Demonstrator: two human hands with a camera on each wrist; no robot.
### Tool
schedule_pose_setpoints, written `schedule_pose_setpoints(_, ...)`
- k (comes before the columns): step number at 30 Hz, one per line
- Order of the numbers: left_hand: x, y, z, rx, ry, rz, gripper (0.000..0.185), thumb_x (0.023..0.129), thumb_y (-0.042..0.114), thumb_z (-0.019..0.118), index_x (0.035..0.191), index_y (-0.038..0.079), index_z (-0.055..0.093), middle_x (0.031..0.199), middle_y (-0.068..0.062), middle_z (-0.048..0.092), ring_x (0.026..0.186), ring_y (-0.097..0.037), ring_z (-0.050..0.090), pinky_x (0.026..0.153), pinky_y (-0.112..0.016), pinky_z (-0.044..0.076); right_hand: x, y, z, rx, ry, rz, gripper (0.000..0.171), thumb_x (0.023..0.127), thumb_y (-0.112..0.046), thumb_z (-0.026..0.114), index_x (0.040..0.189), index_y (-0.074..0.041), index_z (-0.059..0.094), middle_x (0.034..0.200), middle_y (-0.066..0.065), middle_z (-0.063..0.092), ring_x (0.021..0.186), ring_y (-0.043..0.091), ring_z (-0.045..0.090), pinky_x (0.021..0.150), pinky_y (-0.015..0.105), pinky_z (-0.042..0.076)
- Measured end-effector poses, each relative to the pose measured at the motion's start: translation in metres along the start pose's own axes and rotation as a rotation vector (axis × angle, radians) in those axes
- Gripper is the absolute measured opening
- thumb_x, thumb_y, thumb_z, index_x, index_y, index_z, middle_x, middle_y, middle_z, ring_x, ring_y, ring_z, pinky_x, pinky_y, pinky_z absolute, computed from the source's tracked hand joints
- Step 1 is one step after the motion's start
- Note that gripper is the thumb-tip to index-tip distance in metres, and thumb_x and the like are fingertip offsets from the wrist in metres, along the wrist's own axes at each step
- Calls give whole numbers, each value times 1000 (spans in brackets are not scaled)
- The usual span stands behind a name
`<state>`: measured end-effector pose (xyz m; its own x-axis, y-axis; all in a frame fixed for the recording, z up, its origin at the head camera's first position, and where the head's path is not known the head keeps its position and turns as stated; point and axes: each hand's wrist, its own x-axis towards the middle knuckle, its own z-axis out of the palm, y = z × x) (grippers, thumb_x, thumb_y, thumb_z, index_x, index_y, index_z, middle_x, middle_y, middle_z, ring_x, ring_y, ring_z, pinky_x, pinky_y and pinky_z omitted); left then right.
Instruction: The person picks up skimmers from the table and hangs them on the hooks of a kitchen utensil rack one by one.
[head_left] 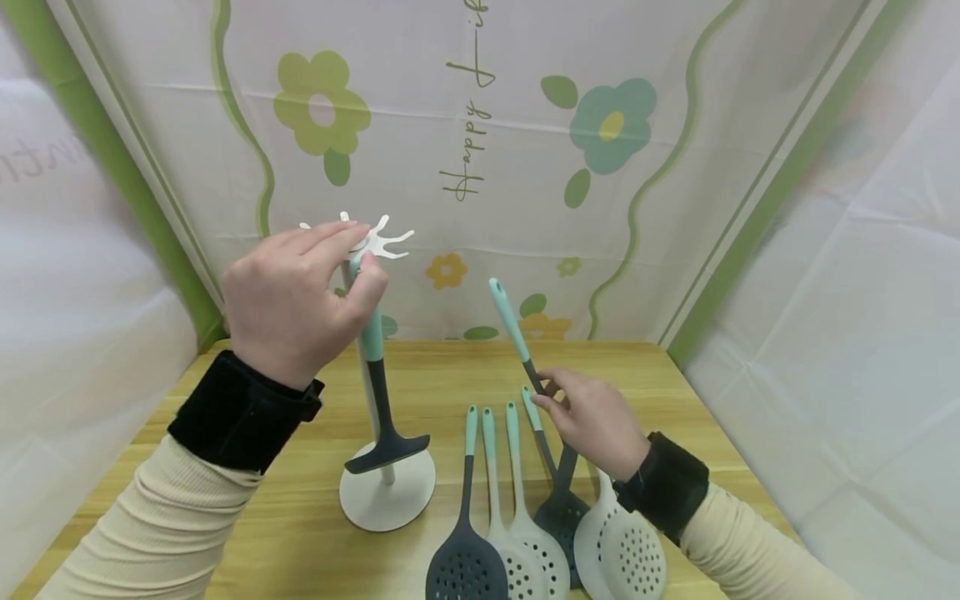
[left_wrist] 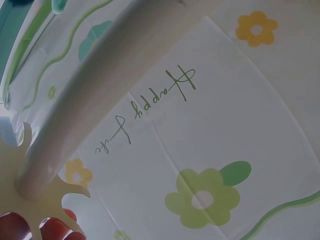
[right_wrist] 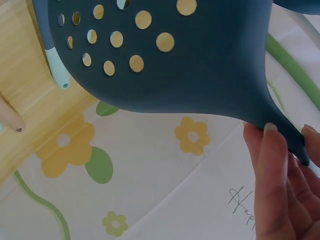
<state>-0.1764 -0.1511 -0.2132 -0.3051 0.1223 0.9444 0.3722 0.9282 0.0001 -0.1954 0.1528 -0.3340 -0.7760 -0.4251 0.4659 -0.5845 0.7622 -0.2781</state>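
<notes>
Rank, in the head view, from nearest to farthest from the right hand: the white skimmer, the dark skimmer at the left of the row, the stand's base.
1. White skimmer, just below the right hand.
2. Dark skimmer, lower left.
3. Stand's base, farther left.

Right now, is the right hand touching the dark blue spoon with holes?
Touching. The right wrist view shows the right hand's fingers pressed against the neck of the dark blue spoon; the head view shows them curled round its handle.
</notes>
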Motion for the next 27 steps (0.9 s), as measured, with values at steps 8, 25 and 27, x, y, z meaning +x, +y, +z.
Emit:
schedule_pose_setpoints(8,-1,0,1,-15,17,-12,45,89,31,44,102,7,79,101,-11,77,87,-32,73,53,-43,52,-2,-5,-1,11,21,-38,22,88,-13,73,109,-6,68,84,3,71,65,10,65,51,17,44)
schedule_pose_setpoints(25,-1,1,3,-25,32,-12,47,90,33,42,102,6,79,100,-11,77,87,-34,73,55,-45,53,-1,-18,-3,11,67,-120,26,85,-12,75,109,-6,68,83,3,71,65,9,66,52,15,46)
schedule_pose_setpoints(27,-1,1,3,-24,32,-12,47,90,33,42,102,7,79,100,-11,77,86,-33,73,55,-45,53,-1,-19,-4,13,72,-130,26,85,-12,75,109,-6,68,83,3,71,65,9,66,52,15,46)
